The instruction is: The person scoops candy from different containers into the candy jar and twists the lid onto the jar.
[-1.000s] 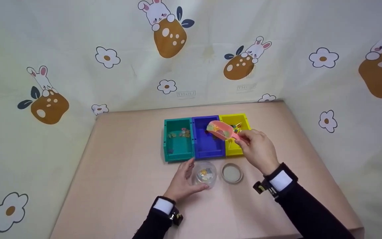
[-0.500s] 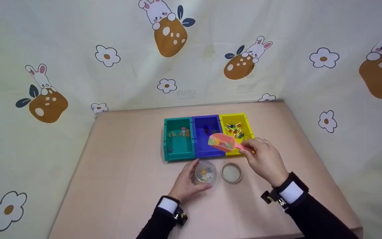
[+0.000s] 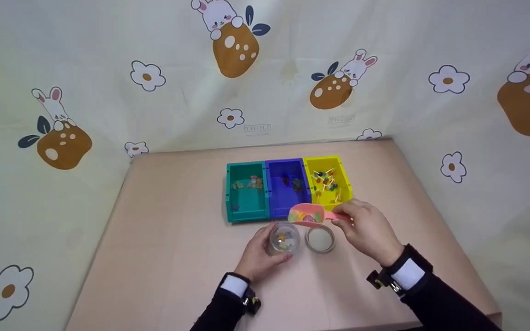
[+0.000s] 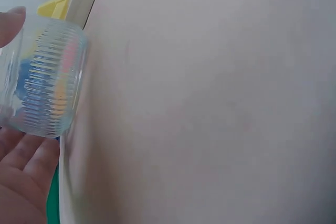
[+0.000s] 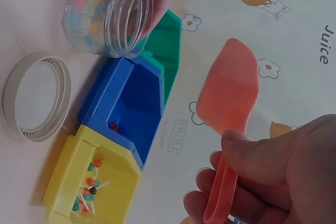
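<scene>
My left hand point(image 3: 258, 255) grips a clear ribbed jar point(image 3: 285, 239) on the table, thumb on one side and fingers on the other. Small colourful pieces lie in the jar, whose mouth is uncovered. My right hand point(image 3: 370, 232) holds the handle of a pink scoop point(image 3: 306, 214) up above the table, near the jar's upper right. Several coloured pieces sit in the scoop in the head view; the right wrist view shows only its underside. Between the hands lies a round pale lid point(image 3: 320, 239), inner side up.
Behind the jar three joined bins stand in a row. The green bin point(image 3: 249, 204) and blue bin point(image 3: 288, 204) hold small pieces; the yellow bin point(image 3: 327, 163) holds several small ball-topped sticks point(image 3: 325, 179). A printed cloth point(image 3: 283, 101) hangs around the table.
My right hand has brought the loaded scoop down and nearer, from over the blue and yellow bins to near the jar and lid. My left hand has closed more snugly around the jar.
</scene>
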Action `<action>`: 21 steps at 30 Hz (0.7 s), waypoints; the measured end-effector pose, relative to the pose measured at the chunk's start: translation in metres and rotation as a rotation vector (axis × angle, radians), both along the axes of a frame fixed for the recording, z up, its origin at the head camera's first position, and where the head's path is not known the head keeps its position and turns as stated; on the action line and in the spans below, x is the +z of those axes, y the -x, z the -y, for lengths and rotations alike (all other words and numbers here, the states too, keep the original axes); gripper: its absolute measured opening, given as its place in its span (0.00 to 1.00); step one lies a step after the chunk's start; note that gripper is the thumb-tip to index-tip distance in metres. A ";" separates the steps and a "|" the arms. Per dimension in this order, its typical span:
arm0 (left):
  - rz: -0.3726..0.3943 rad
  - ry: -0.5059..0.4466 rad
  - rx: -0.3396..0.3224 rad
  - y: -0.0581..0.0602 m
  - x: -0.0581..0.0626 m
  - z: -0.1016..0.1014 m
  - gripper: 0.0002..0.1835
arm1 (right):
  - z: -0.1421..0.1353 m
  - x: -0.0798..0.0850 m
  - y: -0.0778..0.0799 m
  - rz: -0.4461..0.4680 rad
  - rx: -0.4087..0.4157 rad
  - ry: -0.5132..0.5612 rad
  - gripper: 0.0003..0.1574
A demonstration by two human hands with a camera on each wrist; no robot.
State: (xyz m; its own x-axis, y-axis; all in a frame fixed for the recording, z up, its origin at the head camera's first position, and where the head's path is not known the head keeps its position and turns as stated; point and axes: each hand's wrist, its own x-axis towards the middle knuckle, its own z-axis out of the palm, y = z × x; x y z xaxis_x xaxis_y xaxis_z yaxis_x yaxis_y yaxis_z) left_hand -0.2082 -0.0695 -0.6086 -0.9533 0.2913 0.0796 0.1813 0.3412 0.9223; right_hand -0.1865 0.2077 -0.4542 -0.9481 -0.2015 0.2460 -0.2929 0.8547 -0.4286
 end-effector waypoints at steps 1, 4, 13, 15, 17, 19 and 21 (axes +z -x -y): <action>-0.006 -0.001 0.003 -0.001 -0.001 0.000 0.50 | 0.000 0.000 0.000 -0.002 0.007 -0.013 0.12; -0.030 0.006 0.011 -0.001 -0.002 -0.001 0.49 | 0.002 0.000 0.000 -0.009 0.030 -0.051 0.11; -0.023 0.004 0.007 0.000 -0.001 -0.001 0.49 | 0.017 -0.001 0.002 -0.131 0.123 -0.168 0.10; -0.009 -0.002 0.006 -0.001 0.000 -0.001 0.49 | 0.020 -0.001 0.003 -0.168 0.142 -0.184 0.10; -0.003 -0.004 0.004 -0.001 0.000 0.000 0.49 | 0.022 0.000 0.002 -0.194 0.153 -0.193 0.10; 0.000 -0.001 0.002 -0.001 0.000 0.000 0.49 | 0.023 0.001 0.002 -0.216 0.157 -0.199 0.10; -0.002 0.001 0.001 -0.002 0.001 0.000 0.49 | 0.023 0.004 0.001 -0.230 0.154 -0.201 0.10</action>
